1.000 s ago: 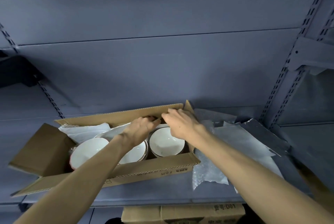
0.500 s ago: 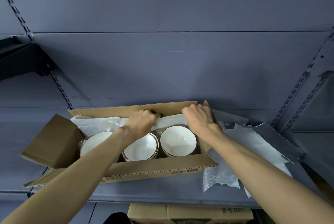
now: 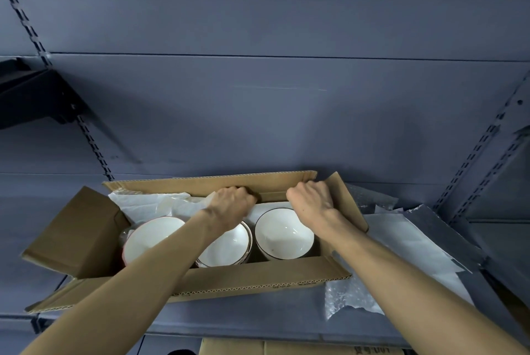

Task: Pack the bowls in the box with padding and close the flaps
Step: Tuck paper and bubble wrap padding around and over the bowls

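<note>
Fingers of the left hand (image 3: 229, 205) are curled over the white padding sheet (image 3: 149, 205) that lines the far side of the box (image 3: 258, 277), gripping its upper edge just below the far flap (image 3: 209, 182). The right hand (image 3: 311, 201) is to its right, fingers bent and closed on the far right corner of the box, where the far flap meets the upright right flap (image 3: 348, 208); whether it pinches the padding or the cardboard cannot be told. Both forearms reach in from the near edge, the left one crossing over the box. Inside the box 3 white bowls stand in a row, open side up: the left bowl (image 3: 149, 240) with a reddish rim, the middle bowl (image 3: 229, 248) partly under the left wrist, and the right bowl (image 3: 284, 234) with a dark rim, just beside it. The left flap (image 3: 74, 231) hangs outward and the near flap (image 3: 258, 283) folds down toward the viewer. The box rests on a grey shelf (image 3: 243, 317). To the right of the box, more white sheets (image 3: 407, 242) and a piece of bubble wrap (image 3: 344, 297) lie on the shelf. Below the shelf edge the top of another cardboard box (image 3: 286, 347) shows.
</note>
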`<action>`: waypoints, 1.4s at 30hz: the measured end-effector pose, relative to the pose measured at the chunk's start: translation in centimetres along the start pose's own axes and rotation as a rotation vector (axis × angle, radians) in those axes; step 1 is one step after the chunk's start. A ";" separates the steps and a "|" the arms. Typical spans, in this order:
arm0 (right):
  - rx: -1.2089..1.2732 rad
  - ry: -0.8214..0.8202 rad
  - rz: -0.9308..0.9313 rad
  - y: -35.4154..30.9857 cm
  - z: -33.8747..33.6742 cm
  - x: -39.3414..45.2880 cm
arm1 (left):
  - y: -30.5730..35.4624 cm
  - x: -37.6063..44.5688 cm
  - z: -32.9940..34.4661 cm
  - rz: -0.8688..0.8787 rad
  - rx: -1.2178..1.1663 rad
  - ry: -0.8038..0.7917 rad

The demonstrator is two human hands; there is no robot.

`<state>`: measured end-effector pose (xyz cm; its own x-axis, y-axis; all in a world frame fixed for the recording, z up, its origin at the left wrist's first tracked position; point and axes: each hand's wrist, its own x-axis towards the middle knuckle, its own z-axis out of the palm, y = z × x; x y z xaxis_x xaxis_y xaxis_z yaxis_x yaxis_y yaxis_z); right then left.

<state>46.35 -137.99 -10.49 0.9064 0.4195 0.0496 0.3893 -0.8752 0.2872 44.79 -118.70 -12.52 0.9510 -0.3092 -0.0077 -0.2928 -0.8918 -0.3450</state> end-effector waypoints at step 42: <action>0.611 0.280 -0.285 -9.0 -4.0 1.3 | -9.5 -12.0 0.0 -0.333 -0.223 0.325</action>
<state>43.41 -128.58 -9.22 0.7124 0.6254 0.3185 0.6999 -0.6669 -0.2558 36.20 -106.49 -9.15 0.9266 -0.0519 0.3725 -0.0276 -0.9971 -0.0703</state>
